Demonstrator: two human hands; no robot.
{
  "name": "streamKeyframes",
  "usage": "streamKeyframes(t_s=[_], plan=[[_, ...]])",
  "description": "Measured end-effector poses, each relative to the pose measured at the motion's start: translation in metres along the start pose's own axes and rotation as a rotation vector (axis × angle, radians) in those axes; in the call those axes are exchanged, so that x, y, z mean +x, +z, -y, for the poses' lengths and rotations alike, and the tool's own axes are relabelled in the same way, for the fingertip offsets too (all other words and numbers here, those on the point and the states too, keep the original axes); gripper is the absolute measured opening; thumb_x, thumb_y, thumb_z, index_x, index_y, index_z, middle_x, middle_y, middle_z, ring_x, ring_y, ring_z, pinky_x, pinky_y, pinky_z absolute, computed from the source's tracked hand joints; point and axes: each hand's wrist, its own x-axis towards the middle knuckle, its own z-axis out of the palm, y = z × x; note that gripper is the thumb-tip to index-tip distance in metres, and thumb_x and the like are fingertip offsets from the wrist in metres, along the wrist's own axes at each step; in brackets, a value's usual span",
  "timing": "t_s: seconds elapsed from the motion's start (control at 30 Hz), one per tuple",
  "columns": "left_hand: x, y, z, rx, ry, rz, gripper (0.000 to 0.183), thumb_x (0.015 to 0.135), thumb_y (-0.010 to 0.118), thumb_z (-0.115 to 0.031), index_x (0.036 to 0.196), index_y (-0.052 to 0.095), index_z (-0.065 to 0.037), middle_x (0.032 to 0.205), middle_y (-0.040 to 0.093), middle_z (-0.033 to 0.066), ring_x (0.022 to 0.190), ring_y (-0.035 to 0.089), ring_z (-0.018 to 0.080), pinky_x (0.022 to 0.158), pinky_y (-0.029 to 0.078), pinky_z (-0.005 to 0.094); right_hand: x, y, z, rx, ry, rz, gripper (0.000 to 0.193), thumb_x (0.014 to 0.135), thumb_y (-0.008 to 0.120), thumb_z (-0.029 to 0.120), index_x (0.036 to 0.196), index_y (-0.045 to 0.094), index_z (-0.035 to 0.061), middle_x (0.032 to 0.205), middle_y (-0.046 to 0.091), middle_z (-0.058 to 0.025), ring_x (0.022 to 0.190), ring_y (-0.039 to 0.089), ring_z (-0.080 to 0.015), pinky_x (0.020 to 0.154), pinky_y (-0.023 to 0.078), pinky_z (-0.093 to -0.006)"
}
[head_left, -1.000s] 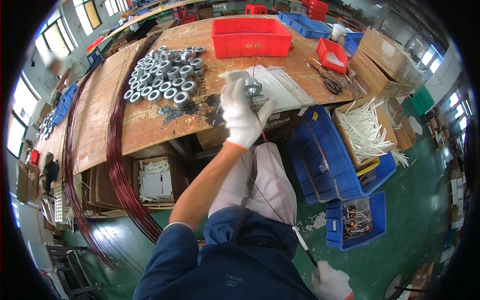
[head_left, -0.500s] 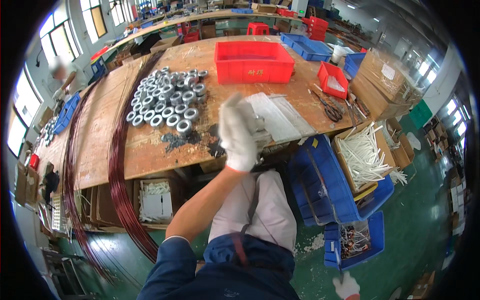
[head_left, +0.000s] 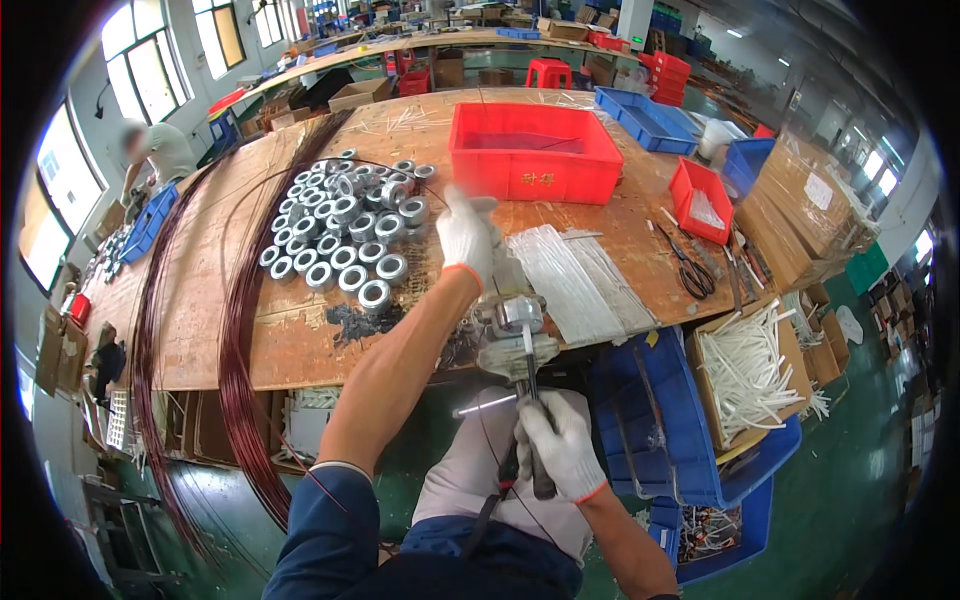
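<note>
My left hand (head_left: 465, 235), in a white glove, is raised over the bench beside a pile of grey metal rings (head_left: 345, 220). Its fingers are closed on a thin dark wire (head_left: 385, 167) that arcs over the pile; the fingertips are blurred. A single ring (head_left: 519, 315) sits in a metal vise (head_left: 520, 352) at the bench edge. Below it my gloved right hand (head_left: 562, 445) grips a long tool with a dark handle (head_left: 543, 485), its shaft pointing up toward the ring. Another strand of wire hangs down past the vise over my lap.
Bundles of reddish-brown wire (head_left: 238, 315) drape over the bench's left side. A red bin (head_left: 535, 150), clear plastic strips (head_left: 570, 280) and scissors (head_left: 690, 272) lie ahead and right. White tubes (head_left: 750, 370) fill a carton above a blue bin (head_left: 640, 420). Another person (head_left: 160, 155) works far left.
My right hand has come up from beside the low blue bin at lower right to the vise, with the tool. My left hand has moved from the vise toward the rings and holds wire.
</note>
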Motion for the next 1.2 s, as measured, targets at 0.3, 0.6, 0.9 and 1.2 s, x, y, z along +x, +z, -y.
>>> streamKeyframes(t_s=[0.3, 0.6, 0.9, 1.2], plan=[[-0.006, 0.010, 0.016, -0.032, -0.034, 0.036, 0.060, 0.114, 0.037, -0.055, 0.106, 0.064, -0.003, 0.060, 0.034, -0.0029, 0.044, 0.035, 0.0133, 0.040, 0.031, 0.0328, 0.020, -0.026, -0.014, -0.899, -0.505, -0.263, 0.021, 0.104, 0.064, 0.017, 0.114, 0.057, 0.0004, 0.068, 0.057, -0.0095, 0.054, 0.057, -0.0380, 0.056, 0.054, -0.0439], [-0.016, -0.138, -0.122, 1.549, 0.927, -0.081, 0.035, 0.102, 0.069, -0.035, 0.102, 0.068, -0.001, 0.086, 0.067, 0.0119, 0.081, 0.068, 0.0309, 0.082, 0.055, 0.0449, -0.221, -0.024, -0.071, -0.419, -0.081, 0.049, 0.026, 0.103, 0.070, 0.023, 0.111, 0.058, 0.0007, 0.086, 0.072, -0.0259, 0.084, 0.073, -0.0483, 0.069, 0.057, -0.0482], [-0.206, 0.004, -0.018, 0.422, 0.552, 0.193, 0.077, 0.107, 0.042, -0.066, 0.122, 0.069, 0.004, 0.078, 0.062, 0.0088, 0.068, 0.063, 0.0164, 0.066, 0.051, 0.0299, -0.327, -0.031, -0.022, -0.649, -0.649, 0.455, 0.035, 0.097, 0.075, 0.028, 0.123, 0.063, 0.0084, 0.089, 0.074, -0.0166, 0.078, 0.074, -0.0397, 0.065, 0.058, -0.0464], [-0.036, 0.027, -0.031, 0.267, 0.234, 0.010, 0.072, 0.105, 0.043, -0.066, 0.084, 0.066, 0.000, 0.058, 0.052, 0.0067, 0.043, 0.050, 0.0198, 0.040, 0.035, 0.0354, -0.094, 0.003, -0.025, -0.161, -0.054, 0.062, 0.027, 0.107, 0.065, 0.027, 0.110, 0.058, 0.0011, 0.072, 0.062, -0.0111, 0.053, 0.062, -0.0218, 0.052, 0.051, -0.0391]])
